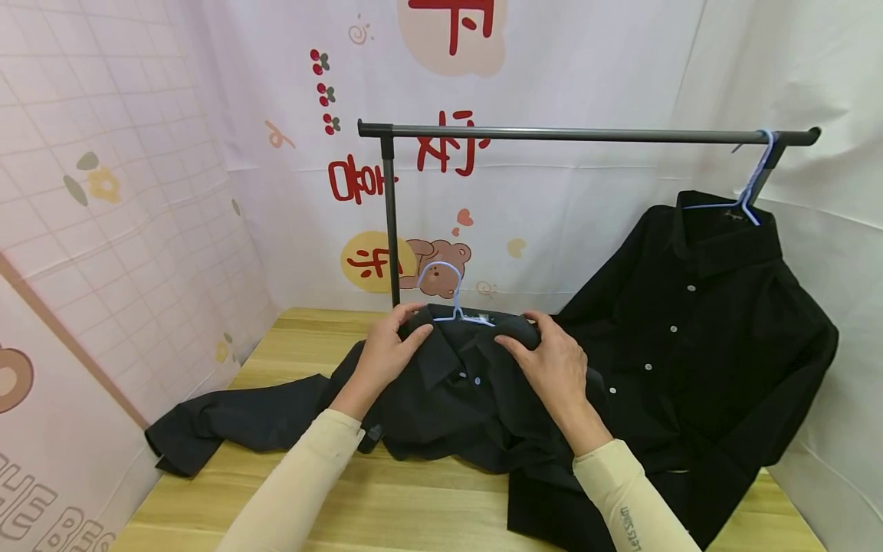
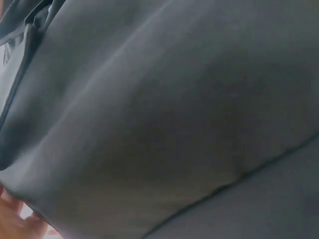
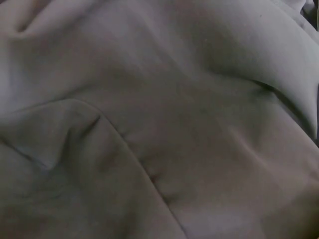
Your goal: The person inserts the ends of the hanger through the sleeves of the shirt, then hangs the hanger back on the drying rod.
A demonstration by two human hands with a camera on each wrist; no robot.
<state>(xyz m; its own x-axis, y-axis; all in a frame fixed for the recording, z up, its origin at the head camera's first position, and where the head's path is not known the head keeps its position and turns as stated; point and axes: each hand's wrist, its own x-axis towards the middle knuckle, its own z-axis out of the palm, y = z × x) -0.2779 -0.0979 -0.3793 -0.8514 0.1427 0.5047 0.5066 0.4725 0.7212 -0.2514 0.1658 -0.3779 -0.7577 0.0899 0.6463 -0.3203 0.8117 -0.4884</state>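
A black button-up shirt [image 1: 441,414] is held by its collar and shoulders in the head view, its lower part bunched on the table. In its neck sits a light-blue hanger [image 1: 457,295], the hook standing up above the collar. My left hand [image 1: 386,349] pinches the shirt's left side by the collar, thumb in front. On the other side my right hand [image 1: 552,364] pinches the cloth in the same way. The shirt's fabric fills the left wrist view, with fingers [image 2: 17,219] at the lower left corner. Only dark cloth [image 3: 174,124] shows in the right wrist view.
A dark metal rack [image 1: 586,135] stands behind the shirt. At its right end hangs another black shirt [image 1: 731,322] on a blue hanger [image 1: 752,180], overlapping the held shirt's sleeve side. One sleeve [image 1: 255,414] stretches left across the wooden table [image 1: 407,506]. A printed curtain [image 1: 586,61] backs the scene.
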